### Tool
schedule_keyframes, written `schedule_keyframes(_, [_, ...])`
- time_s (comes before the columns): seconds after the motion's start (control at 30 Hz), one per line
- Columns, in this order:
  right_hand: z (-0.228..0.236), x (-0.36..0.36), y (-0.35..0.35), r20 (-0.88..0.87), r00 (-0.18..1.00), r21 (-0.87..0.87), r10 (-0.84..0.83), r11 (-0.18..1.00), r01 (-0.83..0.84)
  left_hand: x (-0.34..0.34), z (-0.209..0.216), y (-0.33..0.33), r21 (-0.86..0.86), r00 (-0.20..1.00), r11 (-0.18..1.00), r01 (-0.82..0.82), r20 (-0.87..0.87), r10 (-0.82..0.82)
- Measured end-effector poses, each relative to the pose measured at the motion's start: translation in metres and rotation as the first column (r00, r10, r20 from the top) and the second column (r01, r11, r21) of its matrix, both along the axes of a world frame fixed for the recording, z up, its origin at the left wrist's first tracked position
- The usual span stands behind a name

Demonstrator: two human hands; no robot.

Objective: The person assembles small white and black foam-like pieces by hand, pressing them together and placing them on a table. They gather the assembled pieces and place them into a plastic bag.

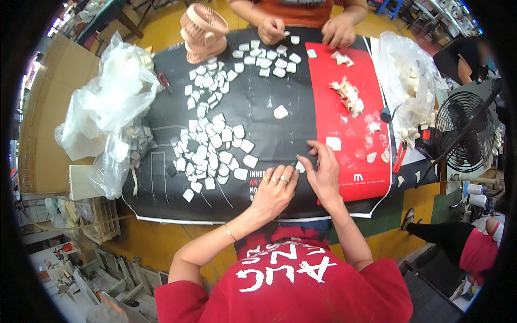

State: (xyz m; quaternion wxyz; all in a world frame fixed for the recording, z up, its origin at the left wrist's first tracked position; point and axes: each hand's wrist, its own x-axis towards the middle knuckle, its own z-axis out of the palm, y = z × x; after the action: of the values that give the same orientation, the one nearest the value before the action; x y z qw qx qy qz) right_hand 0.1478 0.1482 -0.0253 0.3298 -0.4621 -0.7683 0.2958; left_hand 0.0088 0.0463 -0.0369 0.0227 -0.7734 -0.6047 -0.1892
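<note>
Close to the table's front edge, a small white rounded pad-like piece (300,167) lies between my hands. My left hand (276,192) is closed, with rings on its fingers, and the piece shows at its fingertips. My right hand (322,173) is just to the right, thumb and forefinger spread apart above the piece. Part of the piece is hidden by the fingers. To the left lies a loose heap of similar white pieces (200,153). Another white piece (280,112) lies alone farther off, and a squarer one (333,143) rests on the red area beyond my right hand.
Across the black table mat (258,142), another person's hands (338,31) work near more pieces. A peach-coloured fan (203,32) stands far left. Plastic bags (110,107) bulge at the left; another bag (406,70) is right. Scraps (349,96), red-handled snips (399,156) and a black fan (467,125) are rightward.
</note>
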Motion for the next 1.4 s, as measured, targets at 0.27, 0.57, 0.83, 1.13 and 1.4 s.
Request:
schedule_keyframes(0.27, [-0.005, 0.001, -0.001, -0.112, 0.994, 0.158, 0.017, 0.988, 0.001, 0.003, 0.004, -0.001, 0.033, 0.999, 0.999, -0.031, 0.019, 0.030])
schedule_keyframes(0.57, [-0.004, 0.005, -0.007, -0.247, 0.962, 0.003, -0.117, 0.993, 0.122, -0.015, 0.004, -0.041, -0.047, 0.920, 0.920, -0.389, 0.035, 0.391])
schedule_keyframes(0.83, [-0.003, 0.004, -0.007, -0.233, 0.972, 0.076, 0.019, 0.997, -0.001, -0.009, -0.016, -0.060, 0.026, 0.740, 0.744, -0.667, 0.135, 0.659])
schedule_keyframes(1.13, [-0.009, 0.008, -0.004, -0.191, 0.978, -0.018, 0.086, 0.996, -0.091, -0.045, -0.012, -0.066, -0.163, 0.244, 0.274, -0.948, 0.179, 0.953])
schedule_keyframes(1.4, [-0.001, 0.007, -0.001, -0.079, 0.973, 0.115, 0.217, 0.971, -0.207, -0.084, -0.005, -0.030, -0.205, 0.405, 0.415, -0.886, 0.093, 0.910])
